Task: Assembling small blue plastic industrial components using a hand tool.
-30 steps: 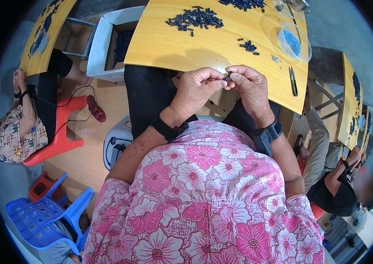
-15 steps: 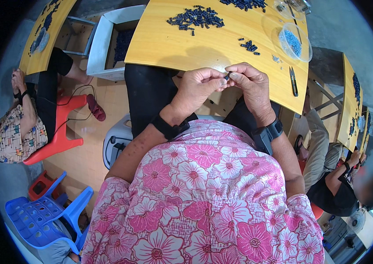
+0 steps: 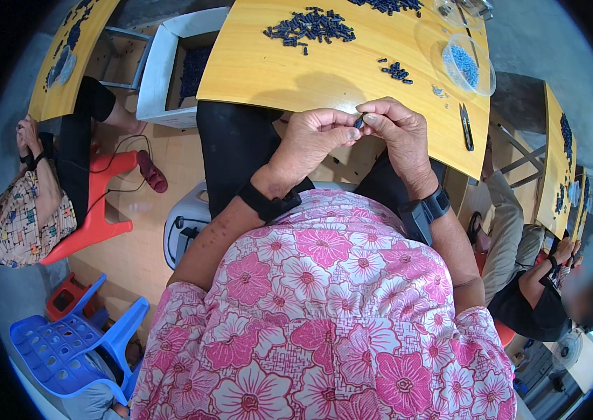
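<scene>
Hands first: our left hand (image 3: 314, 136) and right hand (image 3: 396, 129) meet at the near edge of the yellow wooden table (image 3: 275, 66), fingertips of both pinching one small dark part (image 3: 359, 121) between them. It's too tiny for us to tell which way its long axis runs. Packaging-wise, we see a white box (image 3: 160, 77) of dark pieces beside the table on the left, no readable label. A clear round plastic dish (image 3: 469, 64) of blue bits sits far right, a heap of dark parts (image 3: 310, 26) at the far edge, a few loose ones (image 3: 396, 70) between. Black snips (image 3: 466, 127) lie near our right hand.
</scene>
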Demonstrator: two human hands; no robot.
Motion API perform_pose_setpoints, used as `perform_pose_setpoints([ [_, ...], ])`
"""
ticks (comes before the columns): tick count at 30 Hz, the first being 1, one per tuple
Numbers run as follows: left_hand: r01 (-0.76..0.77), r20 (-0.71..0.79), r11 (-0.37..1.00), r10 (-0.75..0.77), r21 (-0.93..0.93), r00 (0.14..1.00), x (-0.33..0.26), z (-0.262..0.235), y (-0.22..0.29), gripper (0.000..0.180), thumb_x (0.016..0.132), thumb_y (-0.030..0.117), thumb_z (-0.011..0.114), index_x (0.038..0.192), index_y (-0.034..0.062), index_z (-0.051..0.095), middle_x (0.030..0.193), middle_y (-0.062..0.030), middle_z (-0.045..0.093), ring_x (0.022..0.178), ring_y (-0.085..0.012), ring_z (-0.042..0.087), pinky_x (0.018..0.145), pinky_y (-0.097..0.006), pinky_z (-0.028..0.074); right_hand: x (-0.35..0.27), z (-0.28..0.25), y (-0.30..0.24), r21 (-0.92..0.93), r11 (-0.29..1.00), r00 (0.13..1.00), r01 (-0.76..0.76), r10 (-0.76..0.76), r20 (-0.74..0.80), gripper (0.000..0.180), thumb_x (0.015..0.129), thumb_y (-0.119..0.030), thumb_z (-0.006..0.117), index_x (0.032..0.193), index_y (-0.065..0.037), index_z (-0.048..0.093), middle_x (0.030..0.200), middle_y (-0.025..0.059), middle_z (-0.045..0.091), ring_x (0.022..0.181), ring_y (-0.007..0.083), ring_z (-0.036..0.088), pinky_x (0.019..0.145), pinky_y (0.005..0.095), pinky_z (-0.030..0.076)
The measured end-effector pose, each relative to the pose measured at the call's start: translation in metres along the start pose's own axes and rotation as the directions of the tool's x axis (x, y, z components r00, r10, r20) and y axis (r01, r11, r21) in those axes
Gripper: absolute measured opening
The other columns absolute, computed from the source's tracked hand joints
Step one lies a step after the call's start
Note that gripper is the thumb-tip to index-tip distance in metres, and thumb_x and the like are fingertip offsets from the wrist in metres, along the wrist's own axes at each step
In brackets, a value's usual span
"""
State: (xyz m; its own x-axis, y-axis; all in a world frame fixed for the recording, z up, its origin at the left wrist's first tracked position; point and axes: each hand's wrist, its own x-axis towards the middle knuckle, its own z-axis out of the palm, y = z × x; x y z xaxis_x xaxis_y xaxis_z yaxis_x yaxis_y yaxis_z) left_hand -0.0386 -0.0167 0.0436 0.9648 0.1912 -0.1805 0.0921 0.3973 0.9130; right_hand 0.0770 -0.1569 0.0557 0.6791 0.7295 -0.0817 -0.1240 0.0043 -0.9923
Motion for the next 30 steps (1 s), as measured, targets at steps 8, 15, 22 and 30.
perform_pose_setpoints([
  [8, -0.014, -0.053, 0.996, 0.018, 0.084, 0.998, 0.001, 0.001, -0.004, 0.017, 0.089, 0.006, 0.061, 0.103, -0.0041, 0.064, 0.089, -0.0067, 0.067, 0.080, -0.0099, 0.062, 0.074, -0.022, 0.050, 0.000, -0.001, -0.001, -0.051, 0.999, 1.000, 0.018, -0.018, 0.008, 0.013, 0.083, 0.003, 0.061, 0.095, 0.002, 0.069, 0.082, 0.0053, 0.063, 0.072, 0.0108, 0.062, 0.068, 0.0233, 0.050],
  [15, -0.091, -0.118, 0.985, 0.109, 0.145, 0.987, 0.003, 0.004, -0.008, 0.013, 0.085, 0.003, 0.064, 0.096, -0.0031, 0.067, 0.084, -0.0043, 0.068, 0.075, -0.0071, 0.060, 0.068, -0.021, 0.049, -0.001, 0.001, -0.004, -0.145, 0.988, 0.999, 0.049, -0.050, -0.001, 0.015, 0.082, 0.005, 0.062, 0.094, 0.001, 0.069, 0.084, 0.0052, 0.063, 0.074, 0.0115, 0.062, 0.069, 0.0234, 0.050],
  [22, -0.091, -0.181, 0.962, 0.140, 0.256, 0.973, 0.001, 0.006, -0.009, 0.009, 0.083, 0.003, 0.066, 0.090, -0.0018, 0.069, 0.080, -0.0030, 0.068, 0.072, -0.0046, 0.058, 0.065, -0.020, 0.048, -0.004, 0.003, 0.001, -0.203, 0.976, 0.996, 0.079, -0.087, -0.031, 0.016, 0.080, 0.005, 0.063, 0.093, -0.002, 0.070, 0.086, 0.0049, 0.063, 0.078, 0.0113, 0.061, 0.073, 0.0231, 0.049],
  [30, -0.090, -0.152, 0.965, 0.130, 0.248, 0.980, 0.003, 0.003, -0.009, 0.011, 0.085, 0.003, 0.065, 0.095, -0.0022, 0.067, 0.083, -0.0026, 0.067, 0.072, -0.0052, 0.058, 0.065, -0.019, 0.047, -0.008, 0.004, 0.002, -0.254, 0.960, 0.992, 0.119, -0.125, -0.008, 0.018, 0.082, 0.004, 0.060, 0.097, 0.000, 0.070, 0.088, 0.0057, 0.063, 0.081, 0.0120, 0.060, 0.076, 0.0245, 0.048],
])
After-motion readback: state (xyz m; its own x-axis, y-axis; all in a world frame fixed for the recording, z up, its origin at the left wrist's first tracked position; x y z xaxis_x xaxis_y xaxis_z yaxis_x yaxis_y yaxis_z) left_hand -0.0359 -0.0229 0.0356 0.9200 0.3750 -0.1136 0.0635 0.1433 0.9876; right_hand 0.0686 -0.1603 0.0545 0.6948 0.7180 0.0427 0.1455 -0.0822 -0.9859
